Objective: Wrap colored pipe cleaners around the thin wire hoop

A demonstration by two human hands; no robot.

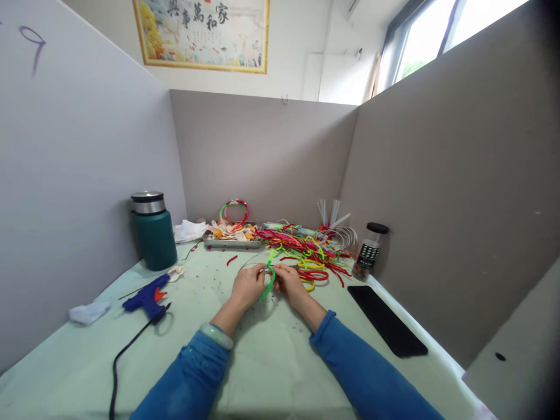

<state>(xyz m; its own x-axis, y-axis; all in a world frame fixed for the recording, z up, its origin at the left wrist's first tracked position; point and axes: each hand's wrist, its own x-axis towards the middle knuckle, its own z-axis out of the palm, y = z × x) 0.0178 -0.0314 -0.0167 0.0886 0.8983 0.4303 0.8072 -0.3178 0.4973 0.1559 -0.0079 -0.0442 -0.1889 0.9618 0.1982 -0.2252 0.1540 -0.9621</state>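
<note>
A bright green pipe cleaner (272,279), bent in a curve, stands upright between my two hands over the table. My left hand (249,286) pinches it from the left, fingers pressed together. From the other side my right hand (289,284) also closes its fingertips on it. A thin pale wire arcs just beyond my left fingers; where it ends is hidden. Close to my right hand lie scissors with red handles (317,275) and yellow handles (308,286), their blades partly covered.
Behind the hands lie a heap of coloured pipe cleaners (301,242) and a tray (231,244) of petal-like pieces. A green bottle (154,236) and a blue glue gun (147,297) are left; a jar (370,251) and black phone-like slab (387,321) right. Grey partitions (262,151) enclose the table.
</note>
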